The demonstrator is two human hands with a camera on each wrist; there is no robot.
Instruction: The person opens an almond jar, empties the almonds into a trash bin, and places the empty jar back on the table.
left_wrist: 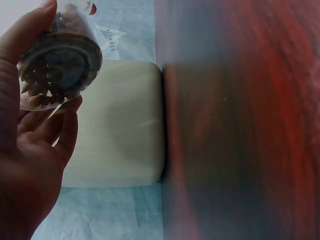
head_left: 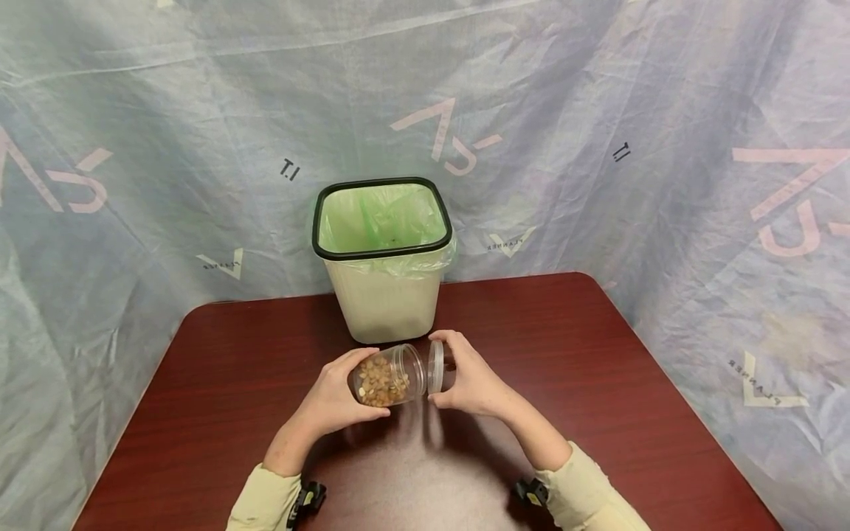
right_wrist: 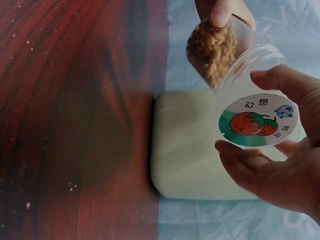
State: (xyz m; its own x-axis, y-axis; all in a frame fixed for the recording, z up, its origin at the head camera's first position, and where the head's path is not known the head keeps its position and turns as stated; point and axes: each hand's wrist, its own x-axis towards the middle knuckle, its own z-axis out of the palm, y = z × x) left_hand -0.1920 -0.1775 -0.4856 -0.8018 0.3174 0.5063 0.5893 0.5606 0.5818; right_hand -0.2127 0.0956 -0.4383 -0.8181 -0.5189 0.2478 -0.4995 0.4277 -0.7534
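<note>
My left hand [head_left: 336, 396] grips a clear plastic jar [head_left: 388, 376] tilted on its side, its mouth facing right. Brown nuts or beans [right_wrist: 214, 50] fill part of the jar and lie along its lower side. In my right hand [head_left: 473, 380] is a clear round lid [head_left: 435, 366], held by the rim between thumb and fingers, just off the jar's mouth. A sticker with cartoon tomatoes [right_wrist: 257, 122] covers the lid's outer face in the right wrist view. The left wrist view shows the jar's base [left_wrist: 60, 75] between thumb and fingers.
Behind the hands, a cream trash bin [head_left: 385, 295] with a black rim and green liner bag [head_left: 385, 217] stands on the dark red table [head_left: 232, 383]. A printed grey-blue cloth [head_left: 531, 96] hangs around the table's back and sides.
</note>
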